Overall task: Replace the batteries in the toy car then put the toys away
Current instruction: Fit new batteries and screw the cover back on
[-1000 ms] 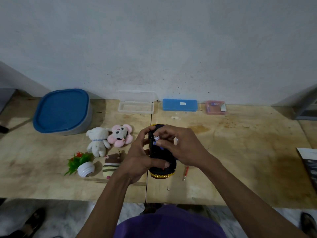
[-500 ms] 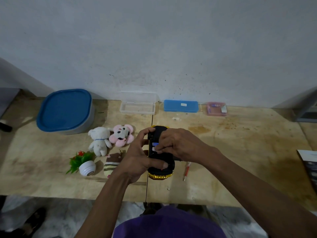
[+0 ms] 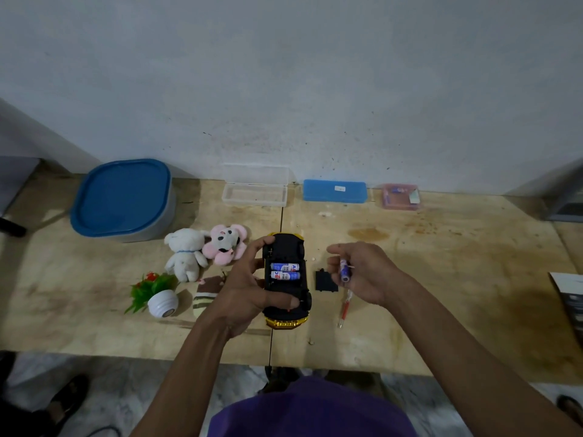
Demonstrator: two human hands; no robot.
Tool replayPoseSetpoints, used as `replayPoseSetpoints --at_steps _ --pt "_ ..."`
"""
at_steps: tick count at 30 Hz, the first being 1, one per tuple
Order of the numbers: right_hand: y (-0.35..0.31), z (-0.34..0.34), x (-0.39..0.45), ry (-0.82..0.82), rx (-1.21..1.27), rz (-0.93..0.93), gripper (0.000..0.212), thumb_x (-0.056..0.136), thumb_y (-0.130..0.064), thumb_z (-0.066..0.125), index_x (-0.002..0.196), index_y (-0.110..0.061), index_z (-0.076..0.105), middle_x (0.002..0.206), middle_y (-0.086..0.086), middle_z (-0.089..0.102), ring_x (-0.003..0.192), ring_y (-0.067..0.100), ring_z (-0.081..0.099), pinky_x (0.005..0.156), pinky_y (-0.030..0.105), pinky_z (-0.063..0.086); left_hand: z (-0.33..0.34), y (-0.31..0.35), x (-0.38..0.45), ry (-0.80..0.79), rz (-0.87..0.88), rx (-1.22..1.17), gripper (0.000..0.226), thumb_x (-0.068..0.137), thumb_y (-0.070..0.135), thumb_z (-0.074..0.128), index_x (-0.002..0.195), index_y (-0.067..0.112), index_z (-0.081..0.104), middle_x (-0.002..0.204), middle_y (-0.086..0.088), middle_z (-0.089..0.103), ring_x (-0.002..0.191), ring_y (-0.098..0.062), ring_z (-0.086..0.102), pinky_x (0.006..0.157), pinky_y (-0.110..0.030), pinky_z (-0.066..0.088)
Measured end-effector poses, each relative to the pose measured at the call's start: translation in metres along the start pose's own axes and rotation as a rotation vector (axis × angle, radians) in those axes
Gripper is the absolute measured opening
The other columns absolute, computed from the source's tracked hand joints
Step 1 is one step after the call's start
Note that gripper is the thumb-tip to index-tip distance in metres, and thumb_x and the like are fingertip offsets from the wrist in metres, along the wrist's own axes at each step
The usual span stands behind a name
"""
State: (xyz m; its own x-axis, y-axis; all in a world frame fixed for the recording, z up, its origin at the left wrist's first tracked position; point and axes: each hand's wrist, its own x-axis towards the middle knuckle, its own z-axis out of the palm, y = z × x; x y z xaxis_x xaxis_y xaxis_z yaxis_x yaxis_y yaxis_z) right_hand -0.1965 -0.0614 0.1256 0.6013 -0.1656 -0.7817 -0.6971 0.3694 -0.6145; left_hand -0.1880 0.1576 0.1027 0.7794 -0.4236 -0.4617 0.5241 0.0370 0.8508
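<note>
Toy car upside down, two batteries showing, left hand gripping; right hand pinching third battery.

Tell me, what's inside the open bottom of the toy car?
Two blue-and-white batteries lie side by side in the toy car, which the left hand grips upside down. Whether any slot is empty is hard to tell; its fingers cover the left edge.

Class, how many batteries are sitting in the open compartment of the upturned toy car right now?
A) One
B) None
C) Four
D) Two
D: two blue-and-white batteries lie side by side in the toy car, while the right hand holds another.
</note>
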Motion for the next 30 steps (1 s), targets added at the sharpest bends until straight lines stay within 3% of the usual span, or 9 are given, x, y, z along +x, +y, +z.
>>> replayPoseSetpoints --at_steps 4,7,13,18,22,26,30 --pt "0.005 -0.001 -0.01 -0.14 0.25 0.038 0.035 0.095 0.017 0.041 0.122 0.003 0.058 0.115 0.022 0.06 0.097 0.028 0.066 0.084 0.033 0.055 -0.001 -0.006 -0.001 0.017 -0.009 0.01 0.108 0.045 -0.015 0.087 0.132 0.037 0.053 0.127 -0.013 0.062 0.102 -0.034 0.071 0.077 -0.049 0.062" --pt "0.01 0.004 -0.011 -0.119 0.317 -0.029 0.033 0.093 0.013 0.055 0.125 0.006 0.054 0.117 0.026 0.066 0.101 0.029 0.072 0.092 0.035 0.056 0.0 -0.007 0.0 0.024 -0.016 0.012 0.109 0.045 -0.015 0.087 0.134 0.037 0.052 0.127 -0.013 0.061 0.102 -0.032 0.071 0.075 -0.047 0.062" --pt "0.01 0.017 -0.019 -0.042 0.292 -0.114 0.018 0.09 -0.002 0.069 0.107 -0.007 0.07 0.104 0.012 0.076 0.09 0.02 0.072 0.083 0.03 0.056 0.001 -0.003 0.002 0.025 -0.017 -0.004 0.111 0.046 -0.013 0.087 0.136 0.039 0.05 0.129 -0.005 0.059 0.103 -0.033 0.071 0.075 -0.047 0.062" --pt "0.02 0.024 -0.028 0.079 0.075 -0.434 0.017 0.079 -0.008 0.082 0.095 -0.01 0.076 0.092 0.008 0.078 0.083 0.017 0.072 0.071 0.024 0.058 0.0 -0.003 0.002 -0.002 0.0 -0.047 0.112 0.045 -0.012 0.09 0.136 0.041 0.05 0.133 -0.008 0.058 0.108 -0.035 0.07 0.08 -0.05 0.06" --pt "0.032 0.028 -0.031 0.118 -0.063 -0.564 0.021 0.071 -0.011 0.089 0.087 -0.011 0.077 0.082 0.006 0.078 0.082 0.022 0.076 0.068 0.035 0.063 -0.001 -0.003 0.002 -0.043 0.026 -0.066 0.114 0.046 -0.01 0.092 0.139 0.04 0.048 0.138 -0.012 0.057 0.112 -0.041 0.068 0.086 -0.054 0.059" --pt "0.042 0.034 -0.03 0.159 -0.153 -0.629 0.019 0.068 -0.014 0.091 0.075 -0.021 0.075 0.078 0.0 0.078 0.076 0.016 0.075 0.067 0.038 0.063 0.0 -0.002 0.004 -0.049 0.038 -0.066 0.115 0.049 -0.014 0.089 0.141 0.039 0.046 0.136 -0.012 0.059 0.11 -0.041 0.068 0.086 -0.053 0.059" --pt "0.053 0.033 -0.023 0.251 -0.214 -0.669 0.017 0.066 -0.028 0.092 0.072 -0.025 0.077 0.074 -0.006 0.075 0.075 0.023 0.07 0.069 0.048 0.061 -0.001 -0.001 0.005 -0.017 0.049 -0.073 0.115 0.042 -0.004 0.094 0.137 0.041 0.049 0.137 -0.011 0.056 0.113 -0.042 0.067 0.089 -0.06 0.058"
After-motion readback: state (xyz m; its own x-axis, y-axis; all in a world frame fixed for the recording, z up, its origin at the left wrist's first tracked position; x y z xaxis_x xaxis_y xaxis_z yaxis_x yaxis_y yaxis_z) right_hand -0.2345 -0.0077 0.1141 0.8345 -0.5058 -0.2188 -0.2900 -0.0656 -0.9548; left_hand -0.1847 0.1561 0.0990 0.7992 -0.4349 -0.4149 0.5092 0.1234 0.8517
